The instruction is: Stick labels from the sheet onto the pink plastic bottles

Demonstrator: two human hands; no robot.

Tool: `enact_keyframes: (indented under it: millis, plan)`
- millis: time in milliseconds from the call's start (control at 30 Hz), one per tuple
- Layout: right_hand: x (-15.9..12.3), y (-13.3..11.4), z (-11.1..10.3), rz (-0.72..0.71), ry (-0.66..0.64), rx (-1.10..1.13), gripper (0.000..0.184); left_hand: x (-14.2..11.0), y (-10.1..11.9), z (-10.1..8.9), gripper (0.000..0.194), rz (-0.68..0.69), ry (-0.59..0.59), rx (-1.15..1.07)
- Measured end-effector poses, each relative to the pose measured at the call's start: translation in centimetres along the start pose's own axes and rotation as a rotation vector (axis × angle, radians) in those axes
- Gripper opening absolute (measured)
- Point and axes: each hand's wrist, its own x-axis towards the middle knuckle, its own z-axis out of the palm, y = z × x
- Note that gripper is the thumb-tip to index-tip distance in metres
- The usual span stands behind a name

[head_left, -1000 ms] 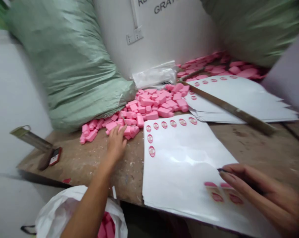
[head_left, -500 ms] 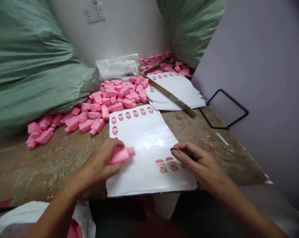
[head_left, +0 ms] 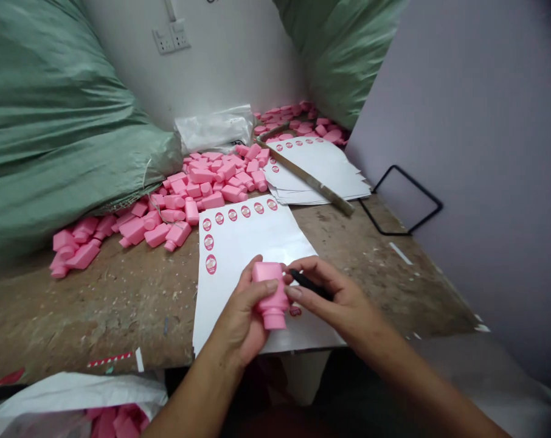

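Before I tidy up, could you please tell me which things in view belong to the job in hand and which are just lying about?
Seemingly for the job:
bottle in left hand
black tool in right hand
front sheets
piled bottles

Seemingly lying about:
white scraps
red scraps
black frame

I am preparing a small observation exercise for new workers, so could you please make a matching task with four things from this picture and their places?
1. held pink bottle
2. black tool
3. brown bar
4. wall sockets

A. on the back wall
B. in the right hand
C. across the farther sheets
D. in the left hand

Pairs: 1-D, 2-B, 3-C, 4-A
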Motion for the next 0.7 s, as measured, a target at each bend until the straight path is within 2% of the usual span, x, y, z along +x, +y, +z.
enact_keyframes:
  millis: [167,333,433,700]
  plan:
    - [-0.7,1.7,-2.4,0.049,0.001,-0.495,0.032,1.1,0.5,-1.7,0.034,0.015,0.026,0.043]
    - [-1.1,3.5,-1.5,-0.058,-0.037,-0.875,0.024,0.9,0.7,-2.6,0.042,0.012,0.009,0.058]
    - [-1.0,3.6,-1.1,-0.104,-0.015,-0.947,0.020,0.9,0.5,-2.4,0.044,0.028,0.012,0.053]
    - [-1.0,3.4,-1.2,-0.135,0.004,-0.984,0.019,1.0,0.8,-2.7,0.035,-0.003,0.003,0.008]
